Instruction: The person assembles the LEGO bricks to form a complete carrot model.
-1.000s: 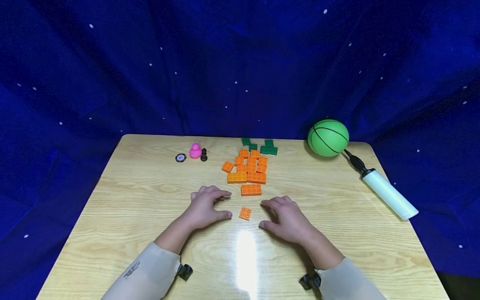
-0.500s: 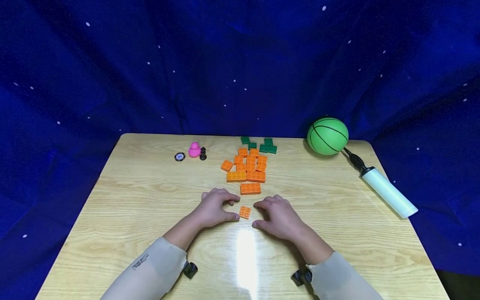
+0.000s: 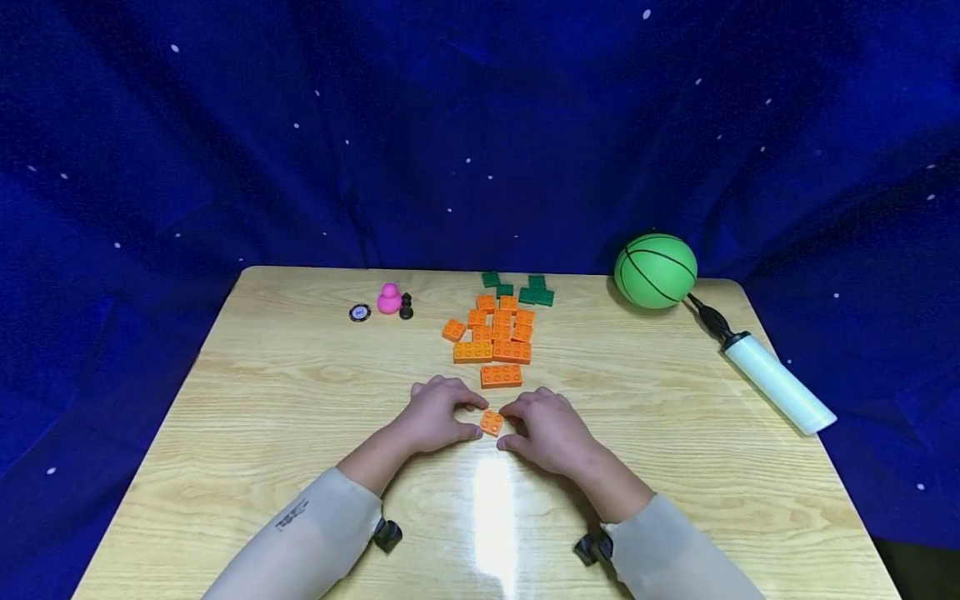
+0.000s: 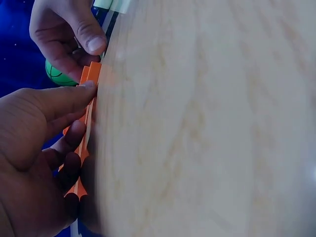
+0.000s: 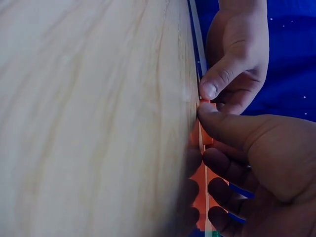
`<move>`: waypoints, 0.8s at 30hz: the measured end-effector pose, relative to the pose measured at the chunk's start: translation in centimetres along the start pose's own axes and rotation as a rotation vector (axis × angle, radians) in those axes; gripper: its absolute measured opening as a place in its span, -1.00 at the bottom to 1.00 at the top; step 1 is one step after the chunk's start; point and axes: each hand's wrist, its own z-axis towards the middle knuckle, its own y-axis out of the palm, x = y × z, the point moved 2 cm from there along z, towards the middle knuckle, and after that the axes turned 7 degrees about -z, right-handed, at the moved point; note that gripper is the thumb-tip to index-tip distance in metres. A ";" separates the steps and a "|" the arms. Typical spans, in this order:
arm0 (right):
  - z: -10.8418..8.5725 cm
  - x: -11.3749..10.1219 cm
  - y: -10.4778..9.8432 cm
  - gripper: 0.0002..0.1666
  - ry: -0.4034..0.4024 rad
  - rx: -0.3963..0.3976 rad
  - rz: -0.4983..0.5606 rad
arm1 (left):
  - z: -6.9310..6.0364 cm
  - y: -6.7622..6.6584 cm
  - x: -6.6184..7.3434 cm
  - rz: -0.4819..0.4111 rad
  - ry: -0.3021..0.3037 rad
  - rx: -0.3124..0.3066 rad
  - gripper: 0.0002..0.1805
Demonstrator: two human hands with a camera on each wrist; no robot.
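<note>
A small square orange toy brick (image 3: 492, 422), studs up, lies on the table between my two hands in the head view. My left hand (image 3: 438, 417) is at its left, the thumb tip at the brick's edge and the index finger just beyond its far corner. On the other side my right hand (image 3: 551, 433) has its index fingertip close to the far right corner, with the thumb a little nearer to me. Neither hand is clearly gripping the brick. Both wrist views show the thumbs near orange bricks (image 4: 93, 73), low over the tabletop; exact contact is partly hidden.
A longer orange brick (image 3: 501, 377) lies just beyond the hands, with several orange bricks (image 3: 502, 327) behind it. Green bricks (image 3: 536, 297), a pink duck (image 3: 389, 298), a black game piece (image 3: 407, 307), and a round chip (image 3: 360, 312) sit farther back. Right: green ball (image 3: 656, 271), hand pump (image 3: 776, 383).
Both hands have moved inward toward the small square brick from either side. The brick has shifted and turned slightly in the last half second.
</note>
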 end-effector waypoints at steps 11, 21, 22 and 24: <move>0.0 -0.1 0.1 -0.53 0.006 0.015 -0.015 | 0.3 0.6 0.5 -0.003 0.006 -0.022 -0.64; -0.4 0.2 -0.1 -0.55 0.008 -0.011 -0.026 | 0.2 1.2 1.1 0.008 0.004 0.021 -0.66; -0.4 0.3 -0.2 -0.55 0.008 -0.014 -0.027 | 0.2 1.2 1.2 0.009 0.002 0.024 -0.66; -0.6 0.4 -0.3 -0.56 0.006 -0.016 -0.021 | 0.1 1.3 1.5 0.013 -0.006 0.030 -0.66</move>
